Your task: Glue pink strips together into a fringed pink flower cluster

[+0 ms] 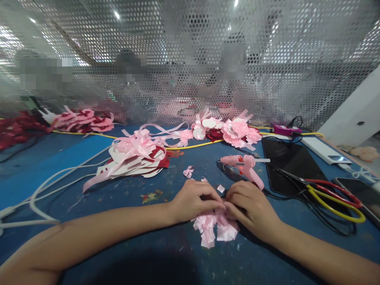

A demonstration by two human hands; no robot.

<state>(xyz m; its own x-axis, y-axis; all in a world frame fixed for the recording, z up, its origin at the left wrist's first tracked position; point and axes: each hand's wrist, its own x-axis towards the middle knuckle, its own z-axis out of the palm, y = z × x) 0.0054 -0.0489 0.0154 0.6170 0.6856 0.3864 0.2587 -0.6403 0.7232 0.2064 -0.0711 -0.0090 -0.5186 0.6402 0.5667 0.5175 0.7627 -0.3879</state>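
My left hand (199, 200) and my right hand (251, 206) meet at the front of the table, thumbs and fingertips pinched close together. Between them is pink ribbon, mostly covered by the fingers. Just below the fingertips lie short cut pieces of pink ribbon (209, 229) in a loose heap, touching both hands. Beyond my hands rest a small crumpled pink scrap (188, 171) and a pale square piece (220, 188). A pink glue gun (242, 166) lies past my right hand, a white glue stick protruding from its back and a small red light lit.
Scissors (329, 194) with red and yellow handles lie at right across a black tablet (292, 162) and dark cables. White card shapes with pink ribbons (136, 154) are stacked left of centre. Pink rosettes (234, 132) line the back, before a perforated metal screen (184, 79). White cables (44, 198) loop at left.
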